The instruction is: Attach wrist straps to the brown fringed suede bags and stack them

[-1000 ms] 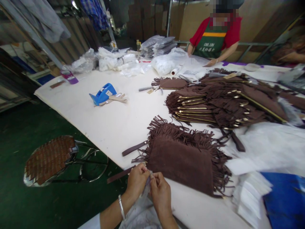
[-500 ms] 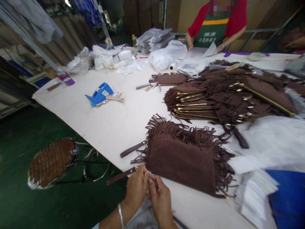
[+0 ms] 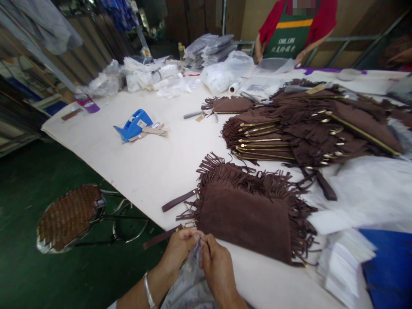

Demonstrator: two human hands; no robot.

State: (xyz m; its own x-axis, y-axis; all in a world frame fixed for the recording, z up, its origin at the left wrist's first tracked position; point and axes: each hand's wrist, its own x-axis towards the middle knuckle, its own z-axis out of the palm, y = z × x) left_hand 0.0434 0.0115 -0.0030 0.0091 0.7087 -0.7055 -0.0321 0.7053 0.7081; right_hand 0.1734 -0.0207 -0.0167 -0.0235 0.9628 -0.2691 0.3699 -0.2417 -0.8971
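Both hands are close together at the table's near edge, below a brown fringed clutch bag (image 3: 244, 219) lying flat. My left hand (image 3: 180, 249) is closed, its thumb and fingers pinching a piece of thin clear plastic (image 3: 194, 255). On the other side my right hand (image 3: 217, 264) is pinched on the same plastic, fingertips nearly meeting the left ones. A brown wrist strap (image 3: 161, 238) with a gold clasp sticks out past the table edge, just beyond my left hand. Another strap (image 3: 178, 201) lies above it, beside the fringe.
A pile of brown fringed bags (image 3: 283, 128) with gold zips covers the right side. A blue tape dispenser (image 3: 137, 124) stands left of centre. White plastic sheeting (image 3: 370, 193) and a blue sheet (image 3: 389, 266) lie right. A stool (image 3: 71, 219) stands left; a person in an apron (image 3: 289, 38) works opposite.
My hands have shifted slightly, the left wrist swinging left and the fingers opening from each other a little, so more of the clear plastic shows between them. The clutch bag stays put.
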